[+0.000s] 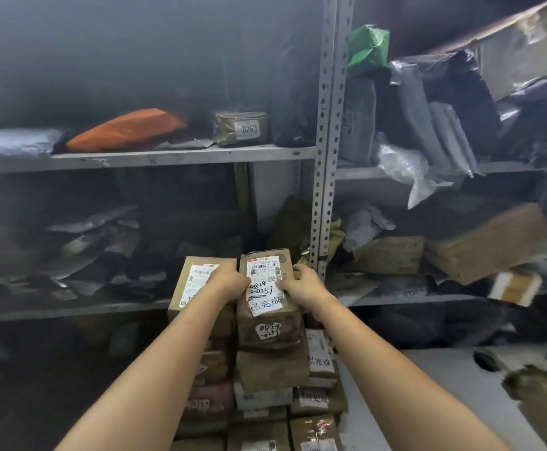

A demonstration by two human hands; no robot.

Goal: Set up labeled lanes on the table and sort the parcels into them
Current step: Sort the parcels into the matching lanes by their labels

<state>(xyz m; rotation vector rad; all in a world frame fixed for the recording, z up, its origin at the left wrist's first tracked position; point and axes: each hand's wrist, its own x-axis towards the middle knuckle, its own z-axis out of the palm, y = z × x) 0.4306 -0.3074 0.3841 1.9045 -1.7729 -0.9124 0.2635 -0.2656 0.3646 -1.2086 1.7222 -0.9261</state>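
A grey slotted steel upright (326, 151) runs up the middle of the shelving. To its left, on the upper shelf (168, 156), an orange bag (126, 128) lies flat, near a taped box marked 0263 (241, 128). To the right of the upright, a green wrapped bundle (368, 48) sits high up above leaning grey mailers (441, 138) and a crumpled clear plastic bag (402, 167). The lower left shelf (70, 309) is dim and blurred.

Grey metal shelving (70, 309) fills the view, with two perforated uprights (326, 141) standing side by side at the middle. Flat shelf boards (174, 156) run left and right from them at several heights. A pale wall panel (272, 190) shows behind the middle tier. A grey desk (428, 385) lies at lower right. The light is dim and hazy.
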